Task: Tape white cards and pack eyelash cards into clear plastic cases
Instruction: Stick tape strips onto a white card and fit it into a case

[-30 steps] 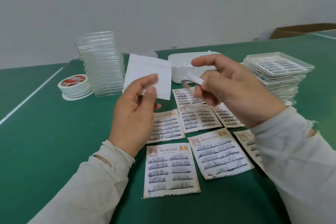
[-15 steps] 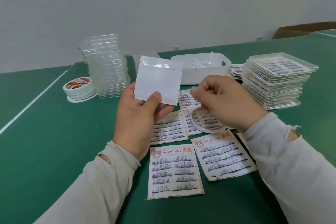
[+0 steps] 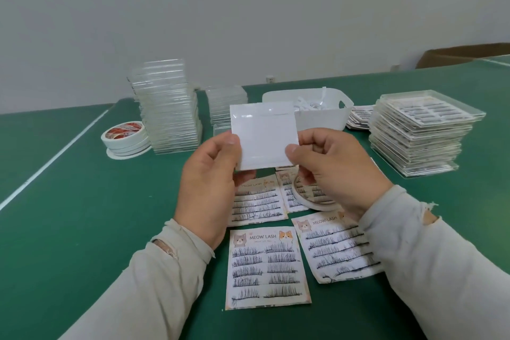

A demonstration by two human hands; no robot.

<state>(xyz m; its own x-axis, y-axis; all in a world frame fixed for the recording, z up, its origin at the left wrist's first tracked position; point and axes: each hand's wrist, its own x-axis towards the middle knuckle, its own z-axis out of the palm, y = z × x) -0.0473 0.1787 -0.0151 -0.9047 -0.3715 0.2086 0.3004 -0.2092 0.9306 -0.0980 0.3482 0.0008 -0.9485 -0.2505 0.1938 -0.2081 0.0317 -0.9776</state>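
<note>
Item: square white card (image 3: 264, 138), glossy tape strips apparently along its edges. Raised above the printed eyelash cards (image 3: 266, 266) on the green table (image 3: 82, 229), likely for inspection. Left hand (image 3: 205, 188) and right hand (image 3: 335, 171) pinch opposite lower corners, thumbs in front.

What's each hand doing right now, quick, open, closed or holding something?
Left hand: closed, pinching the white card at its left edge.
Right hand: closed, pinching the same card at its right edge.
</note>
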